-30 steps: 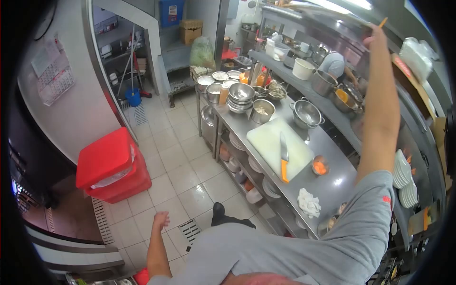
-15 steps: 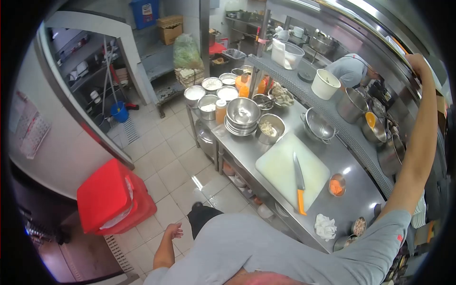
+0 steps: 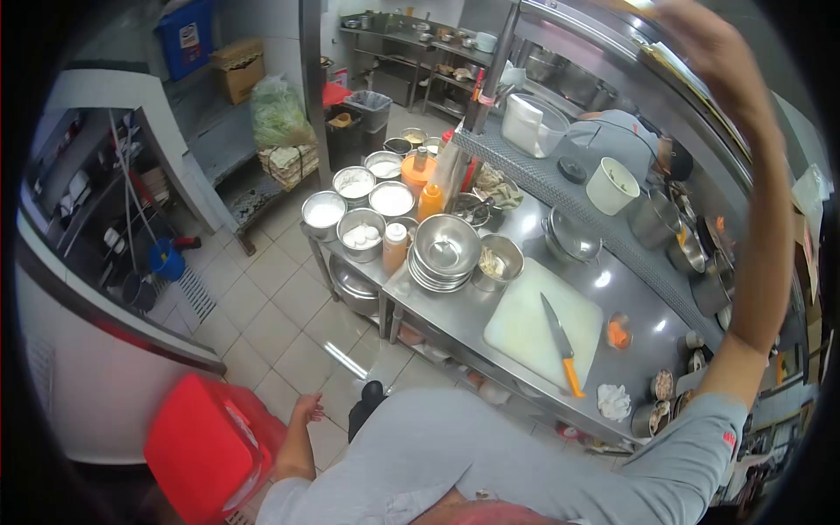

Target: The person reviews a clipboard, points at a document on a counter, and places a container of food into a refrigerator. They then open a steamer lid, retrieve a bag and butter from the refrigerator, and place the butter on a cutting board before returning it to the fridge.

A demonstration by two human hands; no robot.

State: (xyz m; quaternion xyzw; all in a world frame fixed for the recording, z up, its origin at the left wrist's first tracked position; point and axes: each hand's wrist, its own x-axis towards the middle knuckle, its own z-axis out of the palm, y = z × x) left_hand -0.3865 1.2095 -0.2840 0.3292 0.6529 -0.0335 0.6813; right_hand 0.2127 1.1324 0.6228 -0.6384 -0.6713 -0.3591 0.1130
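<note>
My right hand (image 3: 710, 52) is raised high at the top right, beside the upper shelf edge. It is blurred, and its fingers run up to the frame's edge, so I cannot make out whether they hold anything. My left hand (image 3: 308, 409) hangs low by my side above the floor tiles, loosely open with nothing visible in it. On the steel counter in front of me lies a white cutting board (image 3: 525, 328), with an orange-handled knife (image 3: 560, 341) resting on it. A small bowl of orange pieces (image 3: 619, 332) stands right of the board, and a crumpled white cloth (image 3: 613, 402) lies nearer me.
Stacked steel bowls (image 3: 446, 248), a pot (image 3: 497, 262), squeeze bottles (image 3: 395, 248) and several tubs (image 3: 325, 213) crowd the counter's far end. A colander (image 3: 573, 234) sits under the perforated shelf (image 3: 560, 179). Beyond it, a co-worker (image 3: 612, 140) bends over. A red bin (image 3: 197, 442) stands left.
My right hand has moved up and left along the upper shelf. The view has turned rightward, and my left hand stays low by my side.
</note>
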